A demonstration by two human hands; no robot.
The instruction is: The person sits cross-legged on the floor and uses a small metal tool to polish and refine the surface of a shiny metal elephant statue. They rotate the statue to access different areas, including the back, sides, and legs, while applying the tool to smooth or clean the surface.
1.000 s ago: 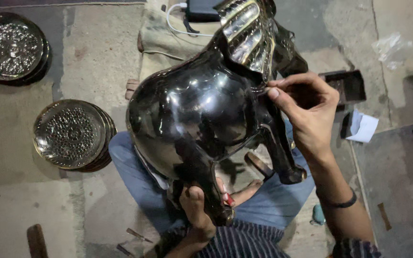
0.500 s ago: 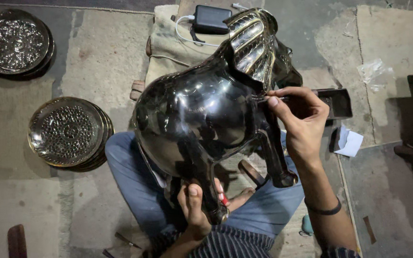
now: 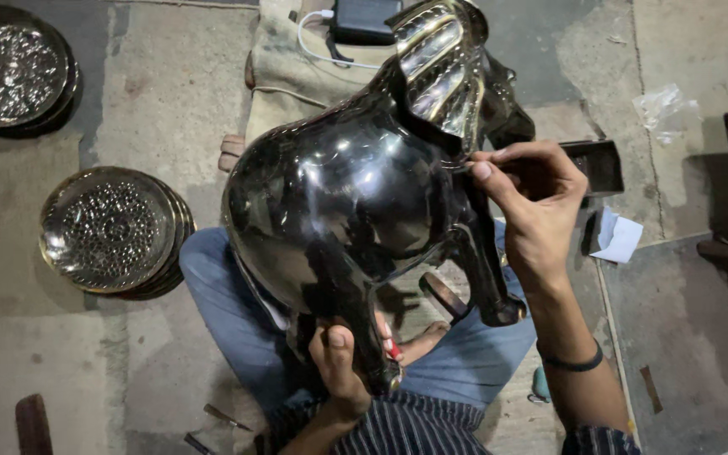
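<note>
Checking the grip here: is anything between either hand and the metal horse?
Nothing visible. The left hand grips a rear leg of the horse; the right hand touches it at the base of the mane.

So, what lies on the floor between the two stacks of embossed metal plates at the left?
In the head view, only bare concrete floor lies between the upper stack of plates and the lower stack of plates; the stacks do not touch.
</note>
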